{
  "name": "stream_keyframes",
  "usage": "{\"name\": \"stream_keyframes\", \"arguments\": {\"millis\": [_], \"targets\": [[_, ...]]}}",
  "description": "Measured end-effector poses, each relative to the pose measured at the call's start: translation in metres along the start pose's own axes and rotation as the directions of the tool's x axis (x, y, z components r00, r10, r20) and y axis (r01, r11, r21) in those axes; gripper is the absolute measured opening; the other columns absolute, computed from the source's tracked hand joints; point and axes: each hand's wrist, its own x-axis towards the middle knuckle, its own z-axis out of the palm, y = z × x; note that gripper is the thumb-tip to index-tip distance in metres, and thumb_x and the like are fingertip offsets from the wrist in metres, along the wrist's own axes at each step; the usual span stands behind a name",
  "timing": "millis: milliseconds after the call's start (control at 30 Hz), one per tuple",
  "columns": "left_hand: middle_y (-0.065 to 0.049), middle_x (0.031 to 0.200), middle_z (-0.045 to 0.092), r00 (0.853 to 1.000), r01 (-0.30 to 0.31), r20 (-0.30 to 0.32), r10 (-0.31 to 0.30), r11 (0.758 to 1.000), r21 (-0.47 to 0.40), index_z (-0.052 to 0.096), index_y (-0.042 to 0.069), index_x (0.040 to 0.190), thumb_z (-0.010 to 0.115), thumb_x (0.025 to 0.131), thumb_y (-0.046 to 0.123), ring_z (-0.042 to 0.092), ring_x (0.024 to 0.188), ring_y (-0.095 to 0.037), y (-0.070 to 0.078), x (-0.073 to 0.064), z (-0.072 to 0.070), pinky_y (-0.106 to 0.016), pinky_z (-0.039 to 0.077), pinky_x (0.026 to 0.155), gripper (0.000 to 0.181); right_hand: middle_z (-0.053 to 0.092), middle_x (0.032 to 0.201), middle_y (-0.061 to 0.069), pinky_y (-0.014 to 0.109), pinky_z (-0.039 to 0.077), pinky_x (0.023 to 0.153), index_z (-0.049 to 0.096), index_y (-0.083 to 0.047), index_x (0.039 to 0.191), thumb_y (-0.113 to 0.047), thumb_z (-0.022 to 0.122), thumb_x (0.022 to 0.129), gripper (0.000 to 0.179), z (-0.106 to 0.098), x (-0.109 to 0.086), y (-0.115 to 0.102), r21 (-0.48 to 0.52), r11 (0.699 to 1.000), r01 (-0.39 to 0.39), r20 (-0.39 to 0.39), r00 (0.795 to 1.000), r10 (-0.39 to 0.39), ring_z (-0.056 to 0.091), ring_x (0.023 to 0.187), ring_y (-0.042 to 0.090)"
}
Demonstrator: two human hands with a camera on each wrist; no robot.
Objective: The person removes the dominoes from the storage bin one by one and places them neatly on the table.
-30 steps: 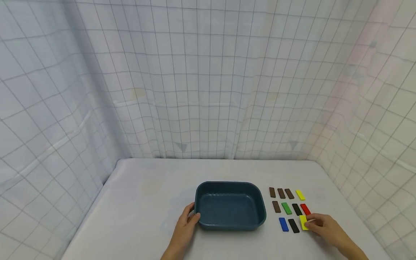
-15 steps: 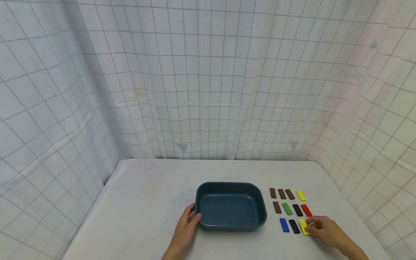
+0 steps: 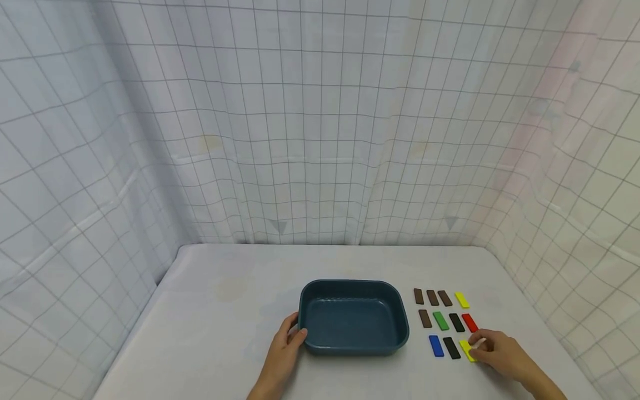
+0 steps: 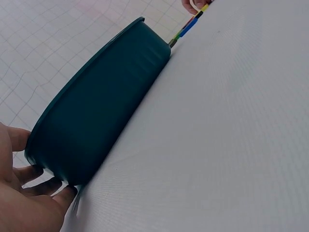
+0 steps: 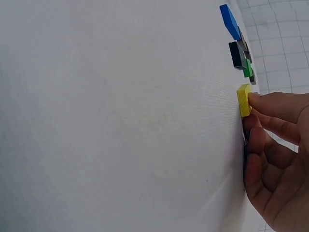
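Observation:
A dark teal plastic basin (image 3: 354, 351) sits on the white table. My left hand (image 3: 281, 355) holds its left end, with the thumb at the rim and the fingers against the outer wall. At the right, my right hand (image 3: 501, 354) pinches a yellow block (image 3: 467, 350) between thumb and fingers, down at table level; part of the block is hidden by the fingertips. The right wrist view shows the thumb against the yellow block (image 5: 243, 100). To its left lie a black block (image 3: 452, 348) and a blue block (image 3: 436, 345), in the same row.
Behind them a row holds a brown block (image 3: 425, 318), a green block (image 3: 440, 320), a black block (image 3: 456, 322) and a red block (image 3: 470, 323). Farther back are brown blocks (image 3: 432, 298) and a yellow block (image 3: 462, 300). Gridded white curtains (image 3: 320, 139) enclose the table.
The yellow block in my right hand has gone from raised and tilted down to the table, at the right end of the front row. My left hand and the basin stay put.

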Motion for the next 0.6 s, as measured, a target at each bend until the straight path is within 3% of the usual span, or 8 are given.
{"name": "stream_keyframes", "arguments": {"millis": [400,600], "targets": [[-0.024,0.156,0.041,1.0,0.001,0.006,-0.001,1.0,0.004,0.043,0.002,0.153,0.059,0.107,0.023,0.04,0.142,-0.048,-0.0017,0.0017,-0.0016,-0.062,0.033,0.114,0.053,0.06,0.076,0.0,0.034,0.044,0.065,0.068,-0.007,0.103,-0.021,0.078,0.09,0.021,0.0045,0.0,-0.0007,-0.032,0.999,0.014,-0.042,0.999,-0.015,0.054,0.072,0.019],[-0.027,0.157,0.037,1.0,-0.024,-0.006,0.024,0.999,-0.035,0.036,-0.002,0.156,0.06,0.106,0.021,0.04,0.142,-0.047,-0.0019,0.0012,-0.0024,-0.055,0.04,0.112,0.059,0.06,0.077,0.001,0.035,0.046,0.065,0.069,-0.005,0.104,-0.024,0.075,0.093,0.023,0.0053,-0.0015,-0.0009,-0.046,0.999,0.005,-0.042,0.999,-0.007,0.054,0.072,0.019]]}}
